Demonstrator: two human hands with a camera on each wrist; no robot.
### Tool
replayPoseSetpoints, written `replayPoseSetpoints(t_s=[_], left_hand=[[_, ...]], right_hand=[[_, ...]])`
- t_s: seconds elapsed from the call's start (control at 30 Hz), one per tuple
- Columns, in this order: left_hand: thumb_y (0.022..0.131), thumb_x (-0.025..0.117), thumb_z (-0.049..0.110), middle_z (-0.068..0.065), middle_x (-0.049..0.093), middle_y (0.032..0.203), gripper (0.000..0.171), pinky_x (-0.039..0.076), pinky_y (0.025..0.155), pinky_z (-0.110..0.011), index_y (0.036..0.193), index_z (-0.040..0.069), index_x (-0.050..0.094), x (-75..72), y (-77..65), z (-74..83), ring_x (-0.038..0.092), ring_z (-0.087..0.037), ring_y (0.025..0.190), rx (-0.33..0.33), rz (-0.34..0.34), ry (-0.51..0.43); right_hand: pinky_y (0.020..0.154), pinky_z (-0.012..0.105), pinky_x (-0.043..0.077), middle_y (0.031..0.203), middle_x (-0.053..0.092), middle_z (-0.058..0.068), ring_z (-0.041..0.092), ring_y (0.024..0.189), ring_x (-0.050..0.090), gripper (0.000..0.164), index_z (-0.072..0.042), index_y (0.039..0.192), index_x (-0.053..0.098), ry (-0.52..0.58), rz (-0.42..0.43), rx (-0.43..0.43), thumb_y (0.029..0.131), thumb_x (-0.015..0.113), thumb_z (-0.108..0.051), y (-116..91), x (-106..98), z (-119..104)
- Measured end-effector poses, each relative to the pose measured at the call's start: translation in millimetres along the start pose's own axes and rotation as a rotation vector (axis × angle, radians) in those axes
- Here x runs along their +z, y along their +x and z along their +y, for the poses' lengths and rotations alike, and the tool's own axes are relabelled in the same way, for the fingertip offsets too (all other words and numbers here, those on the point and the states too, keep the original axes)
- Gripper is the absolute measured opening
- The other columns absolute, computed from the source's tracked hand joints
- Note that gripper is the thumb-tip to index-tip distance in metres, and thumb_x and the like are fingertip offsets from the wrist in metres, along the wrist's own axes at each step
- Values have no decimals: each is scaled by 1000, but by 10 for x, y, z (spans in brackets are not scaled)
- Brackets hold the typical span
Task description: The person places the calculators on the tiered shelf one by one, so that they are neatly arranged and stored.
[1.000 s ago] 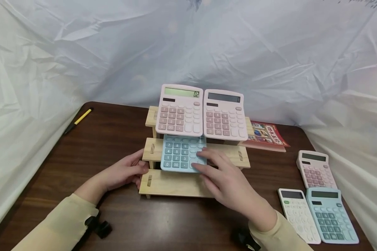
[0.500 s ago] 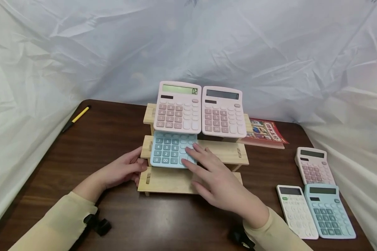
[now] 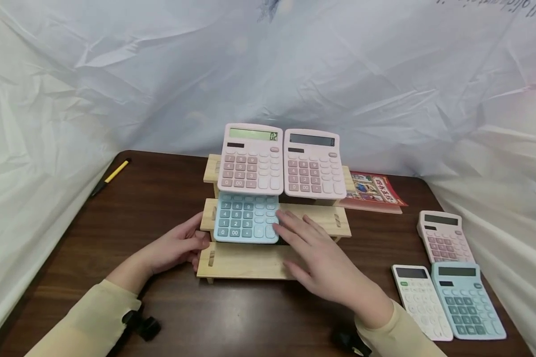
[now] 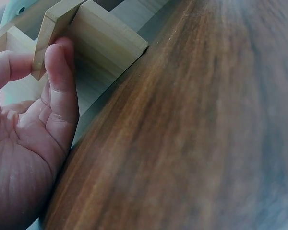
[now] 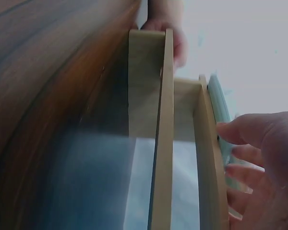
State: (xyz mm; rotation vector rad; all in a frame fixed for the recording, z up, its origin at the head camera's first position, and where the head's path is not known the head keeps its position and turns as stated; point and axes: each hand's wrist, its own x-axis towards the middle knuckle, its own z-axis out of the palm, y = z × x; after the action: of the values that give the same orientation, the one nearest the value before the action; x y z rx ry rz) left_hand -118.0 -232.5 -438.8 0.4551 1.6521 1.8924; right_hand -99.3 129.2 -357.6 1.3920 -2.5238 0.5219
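Observation:
A three-step wooden rack stands on the table. Its left end is pinched by my left hand, with thumb and finger on either side of the lowest board in the left wrist view. On the middle step lies a blue calculator, its top part hidden under a pink calculator. My right hand has its fingers extended, fingertips right at the blue calculator's right edge. Beside the first pink calculator on the top step sits a second pink calculator.
At the table's right lie a white calculator, another blue calculator and another pink calculator. A red booklet shows behind the rack. Far left is a yellow and black pen. A white sheet surrounds the dark table.
The blue calculator has slid left along the middle step, to near its left end. My right fingertips have moved from its keys to its right edge. My left hand stays on the rack.

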Motion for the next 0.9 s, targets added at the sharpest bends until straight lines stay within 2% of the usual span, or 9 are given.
replayPoseSetpoints(t_s=[0.2, 0.3, 0.43, 0.53, 0.63, 0.73, 0.8, 0.9], left_hand=[[100, 52, 9, -32, 61, 99, 68, 55, 52, -46, 152, 24, 13, 19, 3, -31, 60, -30, 59, 15, -11, 12], [99, 53, 9, -31, 60, 98, 67, 55, 52, -47, 152, 24, 13, 23, 0, -20, 60, -31, 59, 15, -8, 17], [100, 52, 9, -31, 60, 100, 68, 54, 52, -48, 153, 25, 12, 1, -38, -1, 59, -32, 60, 11, -6, 30], [100, 52, 10, -31, 60, 99, 68, 54, 52, -49, 153, 25, 12, -25, -65, 16, 59, -33, 60, 17, -5, 37], [100, 52, 9, -31, 60, 99, 68, 54, 52, -50, 153, 24, 11, -32, -69, 17, 59, -33, 61, 14, -9, 41], [100, 51, 9, -31, 60, 100, 69, 54, 53, -50, 153, 25, 10, -24, -50, 3, 60, -33, 61, 11, -14, 35], [100, 51, 9, -32, 60, 100, 68, 54, 53, -50, 153, 25, 11, -20, -33, -8, 60, -32, 61, 13, -10, 33], [100, 52, 9, -31, 60, 100, 69, 54, 52, -48, 153, 25, 12, -12, -15, -28, 59, -31, 60, 11, 1, 27]], right_hand=[[114, 54, 19, 153, 34, 10, 32, 140, 30, 66, -9, 144, 46, -6, 20, 23, 83, 70, -20, -329, -150, 99], [115, 53, 16, 154, 33, 10, 33, 141, 29, 67, -11, 145, 45, -52, 17, 84, 84, 70, -22, -510, -234, 139], [116, 51, 14, 156, 27, 10, 33, 142, 26, 80, -12, 151, 33, -120, 7, 240, 82, 72, -23, -731, -274, 198], [111, 56, 24, 157, 23, 13, 36, 140, 27, 91, -15, 154, 25, -158, 4, 360, 79, 75, -26, -895, -250, 259], [102, 59, 35, 153, 30, 17, 40, 134, 35, 97, -17, 155, 23, -209, 25, 438, 76, 77, -30, -1077, -241, 310], [94, 61, 40, 144, 41, 22, 42, 125, 44, 97, -15, 154, 26, -257, 41, 514, 74, 79, -31, -1271, -278, 348], [91, 64, 39, 141, 42, 25, 46, 121, 44, 96, -12, 153, 28, -286, -1, 605, 75, 80, -34, -1405, -312, 379], [86, 73, 34, 140, 37, 32, 55, 119, 38, 97, -7, 151, 29, -308, -149, 801, 77, 76, -49, -1611, -353, 445]])
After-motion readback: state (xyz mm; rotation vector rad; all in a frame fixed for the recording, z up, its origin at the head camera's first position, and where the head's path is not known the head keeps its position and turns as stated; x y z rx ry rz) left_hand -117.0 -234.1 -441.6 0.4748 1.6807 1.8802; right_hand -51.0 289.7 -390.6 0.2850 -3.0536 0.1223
